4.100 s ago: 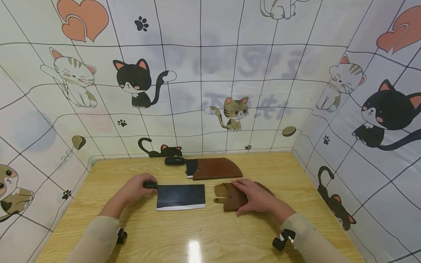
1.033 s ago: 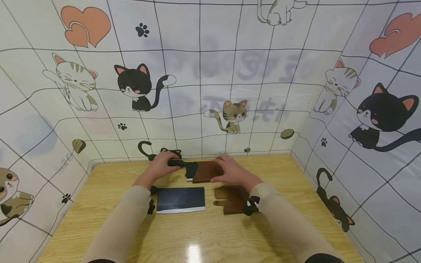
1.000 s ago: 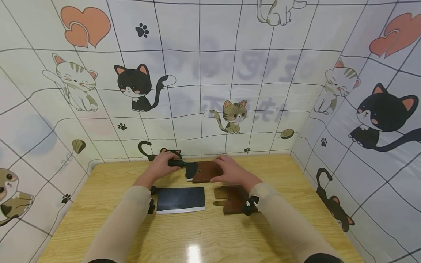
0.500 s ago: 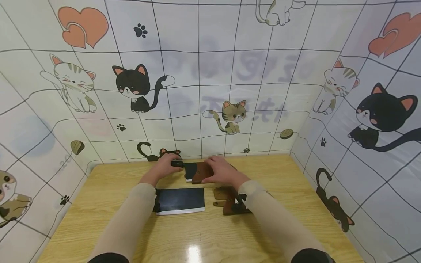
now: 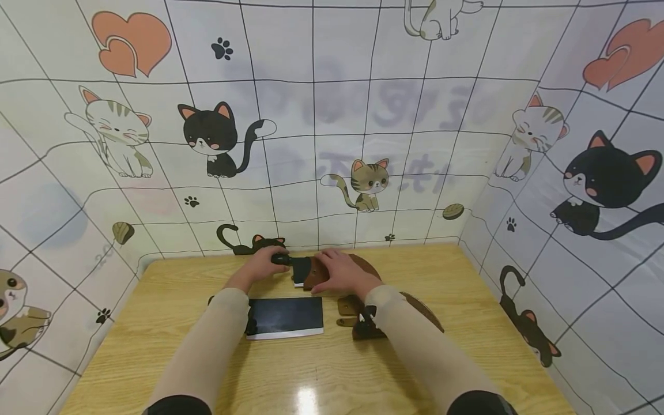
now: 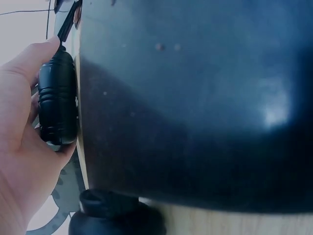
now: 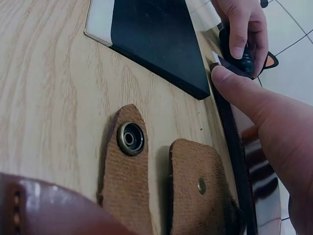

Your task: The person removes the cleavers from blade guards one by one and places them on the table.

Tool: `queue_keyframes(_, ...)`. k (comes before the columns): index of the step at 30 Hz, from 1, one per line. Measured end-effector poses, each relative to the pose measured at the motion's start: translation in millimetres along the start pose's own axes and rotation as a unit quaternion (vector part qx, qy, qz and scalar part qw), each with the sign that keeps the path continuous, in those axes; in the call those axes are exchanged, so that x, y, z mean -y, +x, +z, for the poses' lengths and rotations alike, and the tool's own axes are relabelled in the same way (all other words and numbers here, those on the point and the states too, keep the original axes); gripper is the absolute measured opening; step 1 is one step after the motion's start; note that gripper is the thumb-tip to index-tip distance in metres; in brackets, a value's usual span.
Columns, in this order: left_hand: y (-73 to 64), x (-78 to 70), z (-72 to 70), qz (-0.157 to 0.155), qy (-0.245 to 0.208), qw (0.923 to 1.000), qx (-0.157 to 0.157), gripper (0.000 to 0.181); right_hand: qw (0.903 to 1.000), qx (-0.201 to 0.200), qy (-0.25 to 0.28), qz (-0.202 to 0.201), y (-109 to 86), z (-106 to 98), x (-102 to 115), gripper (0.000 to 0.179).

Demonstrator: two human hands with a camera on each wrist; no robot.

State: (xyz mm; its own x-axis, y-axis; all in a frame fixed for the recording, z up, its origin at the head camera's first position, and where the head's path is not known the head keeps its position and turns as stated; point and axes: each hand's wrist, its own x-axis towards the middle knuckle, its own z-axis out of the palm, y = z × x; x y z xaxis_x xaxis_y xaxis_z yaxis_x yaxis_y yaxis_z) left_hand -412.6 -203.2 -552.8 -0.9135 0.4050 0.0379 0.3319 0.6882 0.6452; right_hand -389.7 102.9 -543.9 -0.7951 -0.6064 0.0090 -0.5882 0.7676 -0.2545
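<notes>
My left hand grips the black ribbed handle of the far cleaver, its thumb along the handle in the left wrist view. A short dark part of that cleaver's blade shows beside the brown leather sheath that covers the rest. My right hand holds this sheath near its open end, thumb at the near edge and fingers over the far side. Nearer lies a second cleaver, its dark blade bare and its handle mostly behind my left arm. A second sheath lies partly under my right forearm.
The second sheath's two brown straps, one with a metal snap, point left toward the bare blade. Light wood tabletop spreads in front. A white cloth wall printed with cats rises right behind the far cleaver.
Both hands have left the near cleaver and sheath for the far pair. Over the last second my right hand has slid left along the sheath to its open end; my left hand shifted slightly right.
</notes>
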Motion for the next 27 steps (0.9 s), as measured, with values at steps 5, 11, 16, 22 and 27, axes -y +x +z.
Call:
queue_keyframes(5,2.5,2.9,2.1,-0.004,-0.006,1.0,0.001,0.059,0.9999,0.007,-0.009,0.009,3.2,6.8,-2.5,0.115)
queue_keyframes(11,1.0,-5.6,2.7,-0.026,-0.022,0.9993,-0.015,0.051,0.9998,0.003,-0.014,0.011,6.5,12.4,-2.7,0.116)
queue_keyframes(16,3.4,-6.6,4.6,-0.053,-0.035,0.9977,-0.023,0.05,0.9999,-0.002,-0.012,0.012,7.7,14.4,-1.6,0.116)
queue_keyframes(22,9.7,5.7,8.2,-0.039,-0.036,0.9978,-0.039,0.05,0.9998,-0.003,-0.015,0.011,6.5,13.3,-0.2,0.115)
queue_keyframes(27,14.5,13.9,11.6,-0.028,-0.02,0.9977,-0.058,0.045,0.9999,-0.006,-0.011,0.011,6.7,14.0,-0.4,0.114)
